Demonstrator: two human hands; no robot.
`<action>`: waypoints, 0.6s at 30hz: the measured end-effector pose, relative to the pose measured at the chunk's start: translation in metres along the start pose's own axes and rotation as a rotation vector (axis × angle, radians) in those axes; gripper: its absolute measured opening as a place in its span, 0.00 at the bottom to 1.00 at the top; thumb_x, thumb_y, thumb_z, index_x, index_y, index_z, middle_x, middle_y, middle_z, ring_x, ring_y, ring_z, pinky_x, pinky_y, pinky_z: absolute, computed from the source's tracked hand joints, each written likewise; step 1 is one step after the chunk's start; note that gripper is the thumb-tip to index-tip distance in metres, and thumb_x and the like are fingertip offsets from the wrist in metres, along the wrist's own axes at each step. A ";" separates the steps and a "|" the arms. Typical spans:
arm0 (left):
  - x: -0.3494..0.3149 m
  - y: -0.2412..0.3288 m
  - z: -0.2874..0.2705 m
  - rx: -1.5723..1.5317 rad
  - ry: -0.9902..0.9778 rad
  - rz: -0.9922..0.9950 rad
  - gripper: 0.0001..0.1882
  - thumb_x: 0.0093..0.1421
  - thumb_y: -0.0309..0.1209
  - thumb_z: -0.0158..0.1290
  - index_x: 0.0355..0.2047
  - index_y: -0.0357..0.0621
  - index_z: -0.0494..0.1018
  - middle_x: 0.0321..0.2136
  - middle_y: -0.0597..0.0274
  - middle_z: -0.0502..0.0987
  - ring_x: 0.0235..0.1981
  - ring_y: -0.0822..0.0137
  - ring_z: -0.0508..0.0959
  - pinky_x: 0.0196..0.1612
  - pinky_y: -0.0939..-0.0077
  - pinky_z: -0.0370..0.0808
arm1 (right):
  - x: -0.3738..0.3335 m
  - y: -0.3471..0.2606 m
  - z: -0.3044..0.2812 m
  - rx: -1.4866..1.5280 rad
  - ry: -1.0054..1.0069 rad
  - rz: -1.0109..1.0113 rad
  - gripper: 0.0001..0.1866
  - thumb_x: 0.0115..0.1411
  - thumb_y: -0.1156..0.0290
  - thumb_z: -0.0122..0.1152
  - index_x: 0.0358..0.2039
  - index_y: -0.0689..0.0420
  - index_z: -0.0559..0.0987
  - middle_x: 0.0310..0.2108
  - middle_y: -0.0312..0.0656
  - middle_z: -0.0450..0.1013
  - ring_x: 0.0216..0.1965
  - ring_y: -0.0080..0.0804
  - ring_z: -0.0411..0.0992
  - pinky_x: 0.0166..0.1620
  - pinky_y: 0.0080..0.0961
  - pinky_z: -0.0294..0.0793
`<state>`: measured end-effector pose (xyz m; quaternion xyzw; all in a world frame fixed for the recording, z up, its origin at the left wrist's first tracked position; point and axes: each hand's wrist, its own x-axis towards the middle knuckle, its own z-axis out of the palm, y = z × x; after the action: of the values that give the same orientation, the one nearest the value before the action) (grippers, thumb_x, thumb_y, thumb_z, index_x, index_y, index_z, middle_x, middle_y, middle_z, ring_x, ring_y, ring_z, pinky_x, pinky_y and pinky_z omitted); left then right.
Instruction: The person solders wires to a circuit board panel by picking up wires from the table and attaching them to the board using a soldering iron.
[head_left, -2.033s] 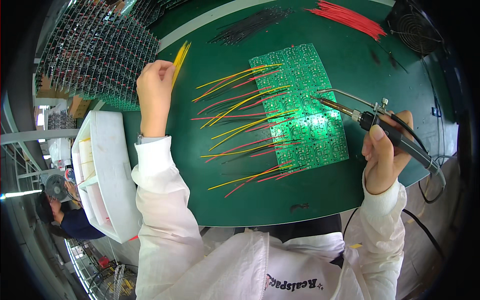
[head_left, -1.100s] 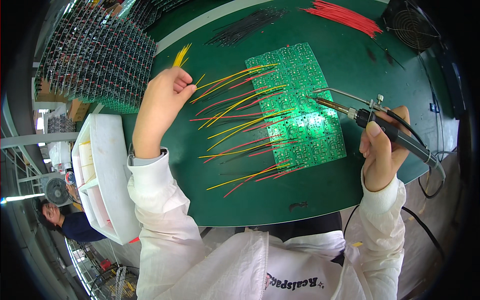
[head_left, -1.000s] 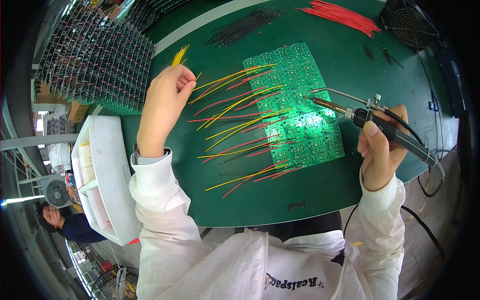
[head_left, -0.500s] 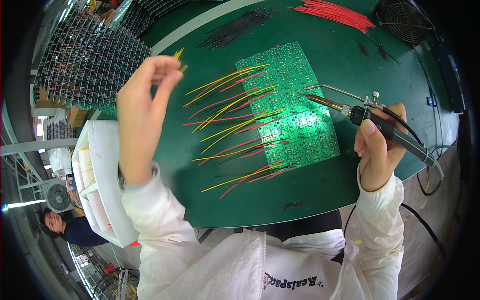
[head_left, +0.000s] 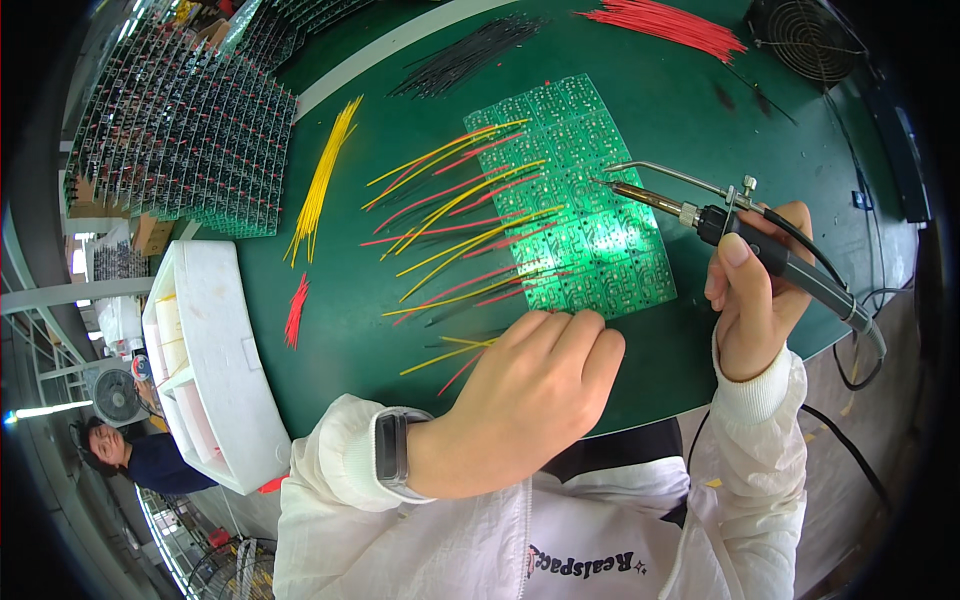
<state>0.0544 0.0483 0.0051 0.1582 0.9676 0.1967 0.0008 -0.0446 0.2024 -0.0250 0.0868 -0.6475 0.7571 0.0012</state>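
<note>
One head view: looking down on green tabletop.
Circuit-board panel: flat on tabletop, middle of scene, far end angled left; bright patch of light toward its right.
Soldering iron: dark body held at right of panel, pointing left; tip over panel, contact not clear. Bent metal tube mounted along far side.
Right hand: closed round soldering iron, clamped on it, thumb uppermost.
Left hand: at near edge of panel, back up, fingers curled under. Fingertips hidden; cannot tell whether apart, together or clamped on a wire.
Left wrist: dark watch.
Wire rows: yellow, red and black, running left from panel; nearest ones partly covered by left hand.
Yellow bundle: left of wire rows.
Short red bundle: nearer than yellow bundle.
Black wires: far side, left of long red wires.
Fan: far right.
White bin: left, beside tabletop.
</note>
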 end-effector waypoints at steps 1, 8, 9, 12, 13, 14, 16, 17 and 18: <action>0.000 0.000 0.000 0.006 0.026 -0.007 0.10 0.44 0.21 0.55 0.29 0.39 0.69 0.27 0.59 0.71 0.26 0.62 0.73 0.29 0.72 0.68 | -0.001 -0.001 -0.001 0.001 -0.002 -0.005 0.14 0.50 0.72 0.61 0.30 0.61 0.64 0.17 0.36 0.65 0.13 0.16 0.60 0.17 0.12 0.60; 0.010 -0.024 -0.018 -0.023 0.266 0.023 0.09 0.42 0.21 0.57 0.27 0.39 0.72 0.26 0.59 0.72 0.26 0.62 0.72 0.29 0.71 0.68 | -0.001 0.000 -0.001 -0.013 0.022 -0.008 0.14 0.50 0.72 0.61 0.29 0.61 0.64 0.17 0.36 0.65 0.12 0.16 0.60 0.16 0.12 0.59; 0.014 -0.035 -0.019 0.027 0.330 0.012 0.08 0.43 0.21 0.58 0.26 0.39 0.73 0.26 0.60 0.72 0.26 0.62 0.72 0.29 0.72 0.68 | -0.002 0.000 -0.001 -0.019 0.028 -0.012 0.14 0.50 0.72 0.61 0.29 0.61 0.64 0.17 0.36 0.64 0.12 0.16 0.60 0.16 0.12 0.59; 0.020 -0.052 -0.015 0.096 0.399 -0.025 0.07 0.44 0.21 0.58 0.26 0.40 0.74 0.24 0.61 0.72 0.27 0.63 0.72 0.29 0.72 0.67 | -0.003 -0.001 0.000 -0.019 0.018 -0.020 0.14 0.49 0.72 0.61 0.29 0.62 0.64 0.17 0.36 0.63 0.12 0.17 0.60 0.16 0.12 0.59; 0.019 -0.054 -0.012 0.095 0.392 -0.016 0.08 0.43 0.21 0.58 0.26 0.40 0.74 0.24 0.62 0.72 0.27 0.63 0.72 0.29 0.73 0.67 | -0.005 0.000 0.000 -0.021 0.012 -0.024 0.14 0.49 0.73 0.61 0.29 0.62 0.64 0.17 0.36 0.63 0.12 0.17 0.60 0.16 0.12 0.58; 0.019 -0.055 -0.009 0.093 0.384 -0.008 0.08 0.43 0.21 0.58 0.26 0.40 0.74 0.25 0.62 0.72 0.27 0.63 0.72 0.30 0.73 0.67 | -0.005 0.000 -0.001 -0.022 0.011 -0.021 0.14 0.49 0.73 0.61 0.29 0.62 0.64 0.17 0.36 0.63 0.12 0.17 0.60 0.16 0.12 0.58; 0.020 -0.056 -0.006 0.093 0.397 -0.005 0.08 0.43 0.21 0.58 0.26 0.40 0.74 0.25 0.62 0.72 0.27 0.63 0.72 0.30 0.73 0.67 | -0.006 0.001 -0.002 -0.014 -0.031 -0.051 0.14 0.48 0.73 0.61 0.29 0.62 0.64 0.18 0.36 0.62 0.12 0.17 0.59 0.16 0.13 0.57; 0.021 -0.056 -0.005 0.094 0.411 0.000 0.08 0.43 0.21 0.58 0.26 0.40 0.74 0.25 0.62 0.72 0.27 0.63 0.72 0.30 0.72 0.67 | -0.007 0.001 -0.003 -0.014 -0.031 -0.049 0.14 0.48 0.73 0.61 0.29 0.62 0.64 0.18 0.36 0.62 0.12 0.17 0.59 0.16 0.13 0.57; 0.021 -0.057 -0.003 0.093 0.410 -0.001 0.08 0.43 0.21 0.58 0.26 0.40 0.74 0.25 0.62 0.72 0.27 0.63 0.72 0.30 0.72 0.67 | -0.009 0.001 -0.004 -0.041 -0.050 -0.051 0.14 0.48 0.73 0.61 0.28 0.62 0.64 0.18 0.35 0.61 0.13 0.17 0.59 0.18 0.14 0.57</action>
<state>0.0173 0.0038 -0.0124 0.1143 0.9556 0.1798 -0.2034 -0.0366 0.2074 -0.0281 0.1223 -0.6602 0.7410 0.0063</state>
